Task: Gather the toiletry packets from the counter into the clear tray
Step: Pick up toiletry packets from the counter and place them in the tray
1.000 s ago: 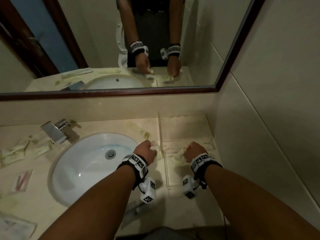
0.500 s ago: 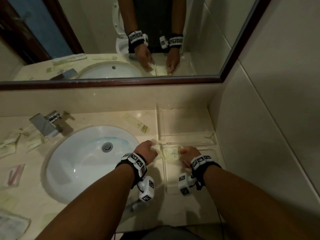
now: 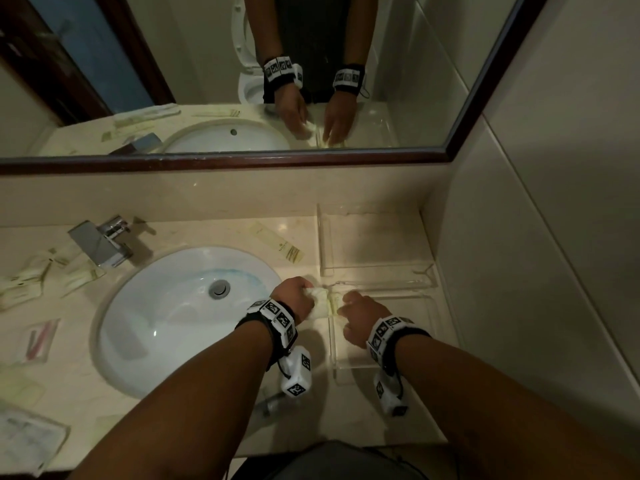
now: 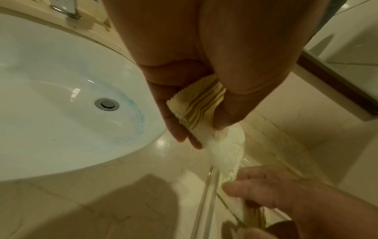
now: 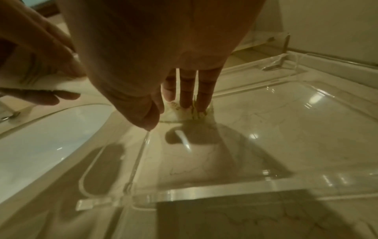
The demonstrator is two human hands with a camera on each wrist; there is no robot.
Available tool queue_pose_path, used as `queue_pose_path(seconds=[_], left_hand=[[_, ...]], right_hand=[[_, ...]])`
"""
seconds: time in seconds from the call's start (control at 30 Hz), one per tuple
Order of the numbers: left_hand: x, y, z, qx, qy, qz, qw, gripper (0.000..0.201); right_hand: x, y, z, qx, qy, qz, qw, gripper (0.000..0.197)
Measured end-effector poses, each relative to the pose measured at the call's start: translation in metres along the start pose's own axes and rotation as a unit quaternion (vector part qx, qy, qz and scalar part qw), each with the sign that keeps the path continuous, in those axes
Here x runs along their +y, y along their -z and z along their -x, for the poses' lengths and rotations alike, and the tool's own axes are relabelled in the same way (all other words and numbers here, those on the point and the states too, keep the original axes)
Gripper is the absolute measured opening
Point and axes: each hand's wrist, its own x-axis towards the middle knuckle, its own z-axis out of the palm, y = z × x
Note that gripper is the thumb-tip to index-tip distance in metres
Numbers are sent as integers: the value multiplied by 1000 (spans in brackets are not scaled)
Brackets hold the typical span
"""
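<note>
My left hand (image 3: 309,296) grips a bunch of cream toiletry packets (image 3: 320,303) at the left rim of the clear tray (image 3: 353,368). In the left wrist view the left hand (image 4: 202,132) pinches a gold-striped packet (image 4: 197,105), and a white packet (image 4: 227,150) hangs below it towards the tray. My right hand (image 3: 343,303) is over the tray's near compartment. The right wrist view shows the right hand (image 5: 174,113) with straight fingers (image 5: 186,95) pressing a cream packet (image 5: 174,111) onto the floor of the tray (image 5: 204,192), near its far left corner.
A long packet (image 3: 280,245) lies on the counter behind the sink (image 3: 156,317). Several more packets (image 3: 34,278) lie left of the faucet (image 3: 104,242). A red-marked packet (image 3: 40,341) and another packet (image 3: 24,441) lie at the left. Wall and mirror close off the right and back.
My right hand has uncurled and now lays straight fingers on a packet inside the tray. My left hand stays at the tray's left rim, still holding its packets.
</note>
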Motion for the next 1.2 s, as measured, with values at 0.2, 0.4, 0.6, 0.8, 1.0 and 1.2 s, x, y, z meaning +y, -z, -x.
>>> queue_pose_path(seconds=[0.2,0.4,0.6,0.8,1.0,1.2], left_hand=[[-5,-3,0,5,6,8,1000,24],[-3,-2,0,10,9,1,1000,21],[6,-2,-1,10,-6,-29,1000,26],[10,-2,-1,7,-13,-37,999,25],[12,-4,-1,-8,-14,-37,999,27],[12,-6,0,-11,-15,-45,999,26]], right_hand=[[-4,-4,2,-17,8,46,999,60],[-8,1,10,-58,30,120,991,69],[-4,8,12,-43,44,124,990,61],[-1,10,18,41,4,61,997,43],[-6,0,13,-38,-15,61,997,50],[-9,-1,13,-22,-32,106,994,48]])
